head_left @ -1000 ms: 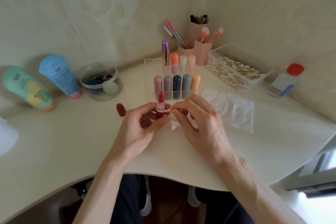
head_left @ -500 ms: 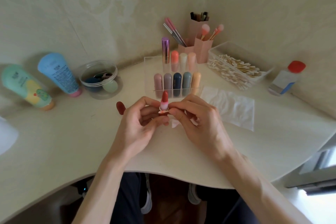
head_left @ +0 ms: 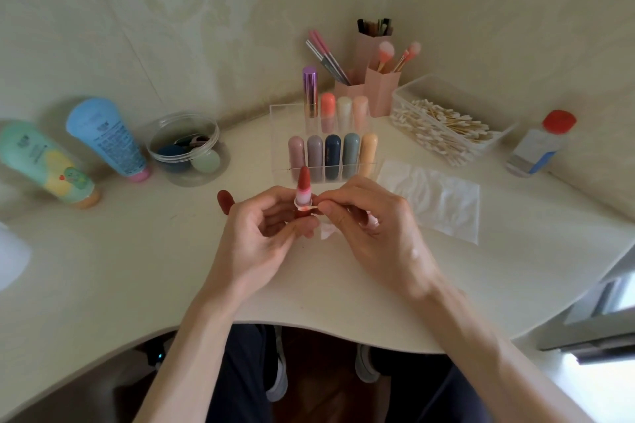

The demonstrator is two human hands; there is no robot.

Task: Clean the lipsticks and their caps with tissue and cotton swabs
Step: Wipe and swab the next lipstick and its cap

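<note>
- Head view: the left hand (head_left: 261,237) has its grip curled round the base of the red lipstick (head_left: 304,187). It holds the stick upright and uncapped over the bench (head_left: 103,268), just on the near side of the clear organiser (head_left: 280,134) of capped lipsticks.
- The right hand (head_left: 371,230) has its grip pinching a cotton swab (head_left: 309,208) between thumb and forefinger.
- Here's the change: a second ago no swab tip showed at the stick. Half a second ago it was at the pale collar below the red bullet, and it lies against that collar now.
- The tip looks tinged pink, so I'd judge it is lifting residue off the collar rim. The wipe is under way, not finished.
- The red cap (head_left: 225,201) lies on the bench just left of the left hand, in the same spot as before. Its cleaning looks yet to come.
- The tissue (head_left: 439,203) lies flat on the right, unmoved. A small white scrap shows under the right hand, and I cannot tell what it is.
- The box of spare swabs (head_left: 443,127) sits far right.
</note>
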